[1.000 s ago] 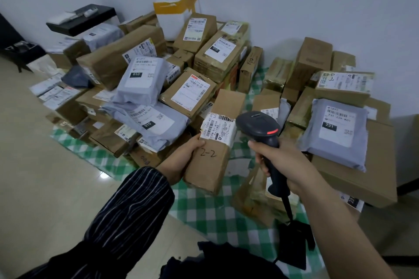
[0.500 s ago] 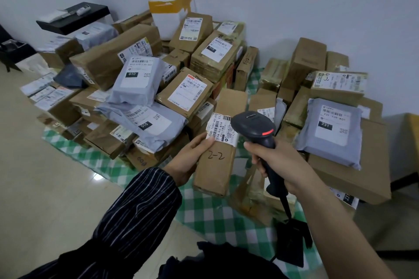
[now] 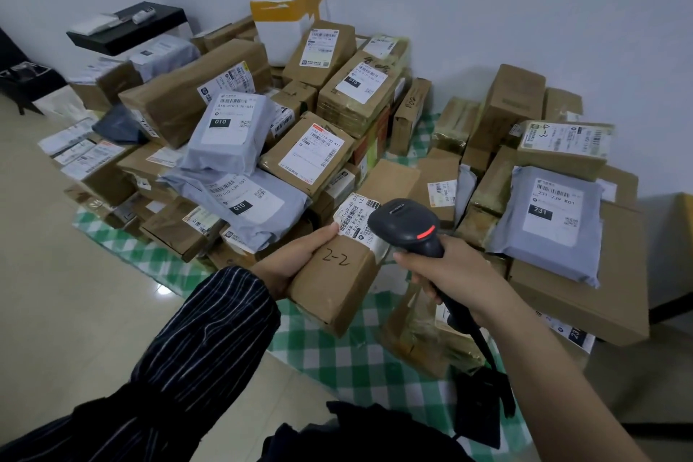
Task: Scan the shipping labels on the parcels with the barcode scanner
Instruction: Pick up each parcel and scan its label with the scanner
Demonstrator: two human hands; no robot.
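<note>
Your left hand [image 3: 296,264] grips the long brown cardboard parcel [image 3: 333,293] marked "2-2" by its left side, over the near edge of the green-and-white checked cloth [image 3: 337,360]. Your right hand [image 3: 453,276] wraps the black handheld barcode scanner [image 3: 407,227], its head overlapping the parcel's white shipping label [image 3: 356,216]. Beyond, brown boxes [image 3: 187,101] and grey mailers [image 3: 547,232] crowd the cloth's far side.

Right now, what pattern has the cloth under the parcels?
The cloth is green-and-white checked; head view.
</note>
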